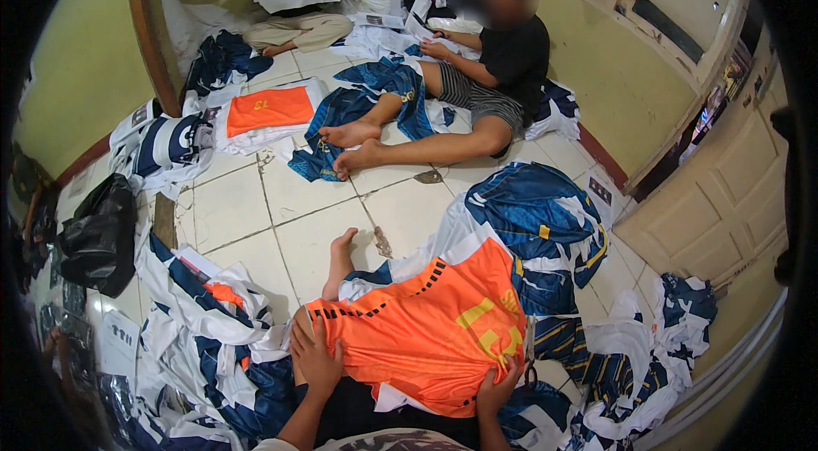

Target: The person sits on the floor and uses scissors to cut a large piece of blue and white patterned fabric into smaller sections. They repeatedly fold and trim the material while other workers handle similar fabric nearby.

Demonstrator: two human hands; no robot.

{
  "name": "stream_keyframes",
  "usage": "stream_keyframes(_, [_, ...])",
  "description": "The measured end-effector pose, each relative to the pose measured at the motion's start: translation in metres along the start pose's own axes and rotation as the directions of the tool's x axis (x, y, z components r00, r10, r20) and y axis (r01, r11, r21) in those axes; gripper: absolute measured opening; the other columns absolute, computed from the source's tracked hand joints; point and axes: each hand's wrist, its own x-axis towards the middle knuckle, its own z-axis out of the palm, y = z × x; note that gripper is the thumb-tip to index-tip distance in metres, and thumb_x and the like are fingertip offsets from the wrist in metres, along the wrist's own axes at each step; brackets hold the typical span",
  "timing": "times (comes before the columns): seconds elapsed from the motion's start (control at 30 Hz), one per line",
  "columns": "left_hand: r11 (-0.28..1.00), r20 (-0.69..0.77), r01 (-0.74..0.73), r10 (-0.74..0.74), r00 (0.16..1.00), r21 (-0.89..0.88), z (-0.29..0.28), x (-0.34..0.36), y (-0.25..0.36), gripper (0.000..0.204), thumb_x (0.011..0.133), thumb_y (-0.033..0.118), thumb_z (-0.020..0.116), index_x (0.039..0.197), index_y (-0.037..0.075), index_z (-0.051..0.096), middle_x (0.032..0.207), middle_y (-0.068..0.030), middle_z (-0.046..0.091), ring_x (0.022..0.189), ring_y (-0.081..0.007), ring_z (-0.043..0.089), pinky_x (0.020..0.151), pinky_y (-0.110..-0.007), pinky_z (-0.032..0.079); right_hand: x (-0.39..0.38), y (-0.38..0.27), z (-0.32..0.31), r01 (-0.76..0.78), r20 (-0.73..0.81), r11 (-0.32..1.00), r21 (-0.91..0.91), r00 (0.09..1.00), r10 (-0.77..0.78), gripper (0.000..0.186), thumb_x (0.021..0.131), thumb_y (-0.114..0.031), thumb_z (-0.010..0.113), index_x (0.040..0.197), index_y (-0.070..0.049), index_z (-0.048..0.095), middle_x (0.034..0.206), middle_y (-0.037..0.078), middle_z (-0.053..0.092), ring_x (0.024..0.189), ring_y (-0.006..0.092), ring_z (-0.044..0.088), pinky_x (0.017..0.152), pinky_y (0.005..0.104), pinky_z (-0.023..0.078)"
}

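Orange jersey panel (pixel 409 332) lies across the person's lap (pixel 362 413), its long axis running left to right, rising slightly toward the right; which end is the neck, I cannot tell. From the left, a white sheet (pixel 118 342) bears dark printing, beside a white-and-navy cloth heap (pixel 213 349). At the lap's left edge, the left hand (pixel 317 359) rests with fingers spread on the panel, where a black dashed band (pixel 375 311) follows the far edge. Large yellow printing (pixel 490 323) slants across its right part. At the lap's right edge, the right hand (pixel 498 386) pinches the panel's near border.
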Motion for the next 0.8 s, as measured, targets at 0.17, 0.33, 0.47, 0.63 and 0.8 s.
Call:
stream_keyframes(0.17, [1.000, 0.004, 0.004, -0.004, 1.000, 0.007, 0.000, 0.001, 0.003, 0.067, 0.085, 0.036, 0.061, 0.145, 0.018, 0.039, 0.148, -0.0329, 0.025, 0.135, -0.0499, 0.029, 0.107, -0.057, 0.027, 0.001, -0.001, -0.001, 0.039, -0.005, 0.999, 0.008, 0.999, -0.039, 0.037, 0.084, -0.003, 0.056, 0.121, -0.002, 0.052, 0.131, 0.020, 0.048, 0.132, 0.0376, 0.040, 0.110, 0.0456, 0.029])
stream_keyframes(0.33, [1.000, 0.002, -0.006, 0.006, 1.000, 0.015, 0.000, 0.002, 0.004, 0.066, 0.086, 0.036, 0.060, 0.146, 0.018, 0.038, 0.148, -0.0330, 0.025, 0.134, -0.0500, 0.029, 0.107, -0.057, 0.027, 0.004, 0.003, 0.000, 0.051, -0.021, 0.999, 0.002, 0.998, -0.051, 0.037, 0.083, -0.006, 0.058, 0.120, -0.002, 0.053, 0.132, 0.023, 0.049, 0.129, 0.0398, 0.042, 0.106, 0.0483, 0.033])
stream_keyframes(0.47, [0.999, -0.004, -0.020, 0.020, 1.000, 0.029, 0.003, 0.002, 0.004, 0.060, 0.089, 0.035, 0.057, 0.145, 0.018, 0.040, 0.148, -0.0322, 0.025, 0.135, -0.0496, 0.029, 0.108, -0.056, 0.026, 0.003, 0.011, 0.003, 0.083, -0.039, 0.997, 0.006, 0.996, -0.083, 0.034, 0.086, -0.008, 0.058, 0.119, -0.001, 0.053, 0.131, 0.023, 0.049, 0.129, 0.0399, 0.043, 0.107, 0.0475, 0.033])
stream_keyframes(0.63, [1.000, 0.019, -0.007, 0.007, 1.000, -0.017, 0.005, 0.001, 0.003, 0.046, 0.096, 0.028, 0.050, 0.140, 0.016, 0.048, 0.150, -0.0299, 0.024, 0.136, -0.0499, 0.027, 0.109, -0.057, 0.025, 0.010, 0.027, 0.002, -0.022, -0.043, 0.996, 0.091, 0.999, 0.026, 0.027, 0.093, -0.016, 0.056, 0.113, 0.003, 0.055, 0.117, 0.023, 0.057, 0.114, 0.0370, 0.053, 0.098, 0.0422, 0.040])
stream_keyframes(0.8, [0.960, 0.015, -0.148, 0.155, 0.988, -0.239, -0.006, -0.004, 0.001, 0.037, 0.099, 0.026, 0.047, 0.130, 0.010, 0.058, 0.144, -0.0264, 0.037, 0.136, -0.0482, 0.029, 0.111, -0.058, 0.022, 0.028, 0.019, -0.013, -0.233, 0.046, 0.920, 0.316, 0.972, 0.230, 0.030, 0.099, -0.023, 0.051, 0.109, 0.005, 0.056, 0.104, 0.017, 0.061, 0.099, 0.0280, 0.057, 0.092, 0.0388, 0.043])
